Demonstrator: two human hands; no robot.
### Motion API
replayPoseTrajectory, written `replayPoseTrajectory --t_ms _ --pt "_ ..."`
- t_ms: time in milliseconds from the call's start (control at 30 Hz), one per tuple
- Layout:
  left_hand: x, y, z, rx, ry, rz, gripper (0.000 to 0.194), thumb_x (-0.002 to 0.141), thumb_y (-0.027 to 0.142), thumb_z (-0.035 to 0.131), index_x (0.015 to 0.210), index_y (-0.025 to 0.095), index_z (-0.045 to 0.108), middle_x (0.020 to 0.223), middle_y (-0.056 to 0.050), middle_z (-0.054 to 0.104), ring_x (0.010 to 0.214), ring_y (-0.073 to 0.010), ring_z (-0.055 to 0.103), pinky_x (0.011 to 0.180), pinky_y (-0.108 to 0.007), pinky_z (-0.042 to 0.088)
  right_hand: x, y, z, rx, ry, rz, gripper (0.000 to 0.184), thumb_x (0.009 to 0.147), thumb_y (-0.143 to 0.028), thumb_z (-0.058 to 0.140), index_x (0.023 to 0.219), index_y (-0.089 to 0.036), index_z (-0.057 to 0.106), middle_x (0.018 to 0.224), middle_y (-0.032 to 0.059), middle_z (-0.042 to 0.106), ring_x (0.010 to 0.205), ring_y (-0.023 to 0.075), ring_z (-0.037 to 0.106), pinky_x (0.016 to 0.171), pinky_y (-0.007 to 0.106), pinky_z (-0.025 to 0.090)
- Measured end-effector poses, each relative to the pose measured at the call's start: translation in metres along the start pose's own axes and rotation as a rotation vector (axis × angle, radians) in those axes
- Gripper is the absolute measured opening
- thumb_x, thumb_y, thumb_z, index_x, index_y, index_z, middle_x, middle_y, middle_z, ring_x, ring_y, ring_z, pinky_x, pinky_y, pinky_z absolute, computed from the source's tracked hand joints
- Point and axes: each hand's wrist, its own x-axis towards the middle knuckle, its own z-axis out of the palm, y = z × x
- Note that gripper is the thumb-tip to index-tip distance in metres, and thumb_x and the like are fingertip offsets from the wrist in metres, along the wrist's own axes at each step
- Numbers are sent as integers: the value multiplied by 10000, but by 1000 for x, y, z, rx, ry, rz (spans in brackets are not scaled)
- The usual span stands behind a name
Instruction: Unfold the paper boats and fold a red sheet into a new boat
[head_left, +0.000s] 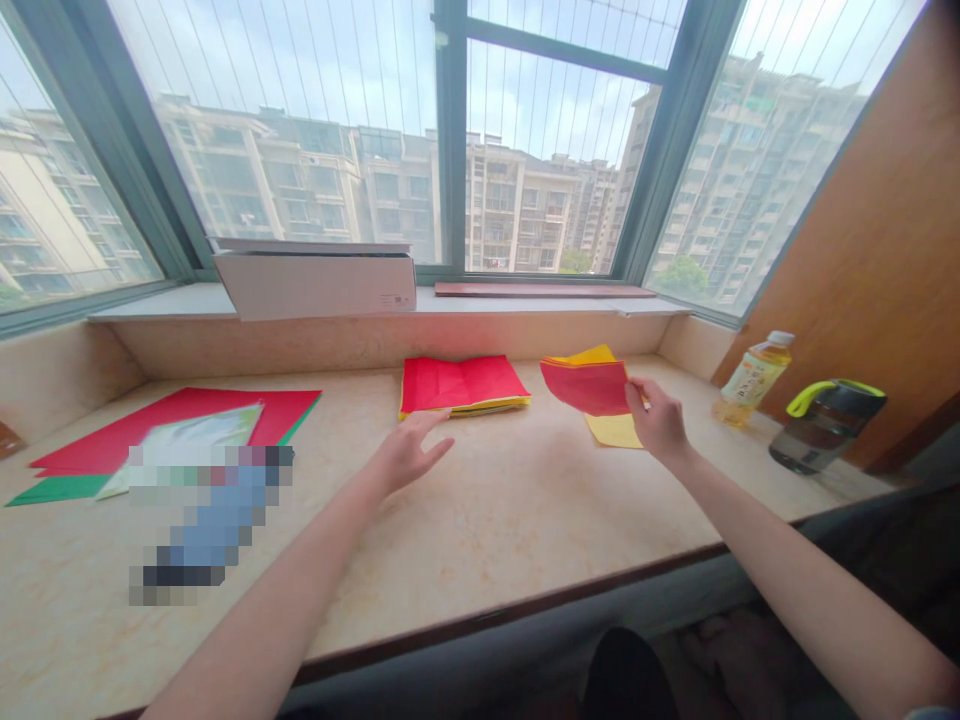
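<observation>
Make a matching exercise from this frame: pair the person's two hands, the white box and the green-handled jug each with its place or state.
Column one:
1. right hand
2. left hand
3. white box
4. green-handled jug

Column two:
A. open, holding nothing, near the stack of red and yellow paper
B. on the windowsill
C. on the counter beside the plastic bottle
D. holding red and yellow paper

Pairs: 1-D, 2-A, 3-B, 4-C

View: one camera, worn on the person's head, seen from just behind their eyes.
Faces: forward and down, across a stone window ledge (510, 520) toward the window (450, 130).
Nearness: close over the left hand (409, 455) and right hand (660, 420); apartment buildings (300, 180) stand far off outside.
</observation>
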Motion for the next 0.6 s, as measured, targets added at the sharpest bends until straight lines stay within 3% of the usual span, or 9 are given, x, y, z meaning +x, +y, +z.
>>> replayPoseTrajectory --t_ms 67,133,200,300,367,467,600 --pt "0 7 4 -183 3 -75 592 851 486 609 1337 156 545 1357 -178 584 1276 -312 533 1064 -497 420 0 -11 4 265 49 101 390 943 -492 446 1091 -173 615 1007 123 727 891 261 678 777 388 537" --pt "1 16 10 -394 -24 -136 720 822 526 641 1417 166 455 1419 -188 526 1327 -320 483 1076 -514 403 -8 -29 15 502 14 149 348 919 -500 500 1043 -195 612 954 85 732 854 239 679 773 388 546" --pt "1 27 17 -588 -65 -145 789 791 537 682 1448 194 411 1442 -182 503 1354 -319 453 1097 -517 377 -23 -52 33 645 -99 154 308 909 -495 530 1004 -218 625 931 60 731 845 226 676 799 393 545" --pt "-1 39 24 -813 -83 -129 759 732 510 759 1381 226 488 1413 -157 539 1302 -324 508 1070 -471 415 -49 -85 61 746 -226 132 292 921 -499 519 998 -244 640 923 52 726 876 232 666 796 391 545" --pt "-1 41 25 -874 -65 -159 632 738 459 772 1279 208 563 1303 -150 623 1172 -320 603 977 -444 488 -62 -101 75 789 -288 109 278 933 -490 509 1009 -254 634 949 49 723 887 230 662 792 382 542" --pt "-1 38 23 -830 61 -203 446 736 406 783 1083 167 637 1109 -124 696 1009 -288 657 883 -409 524 -69 -115 82 779 -366 61 258 957 -462 479 1012 -254 622 950 35 722 866 215 665 773 359 535" --pt "2 34 18 -759 161 -181 410 719 393 796 1013 154 641 1028 -97 685 956 -257 643 865 -392 516 -63 -106 71 494 -505 -62 274 979 -403 448 1113 -247 629 1099 48 714 1012 221 653 863 365 514"
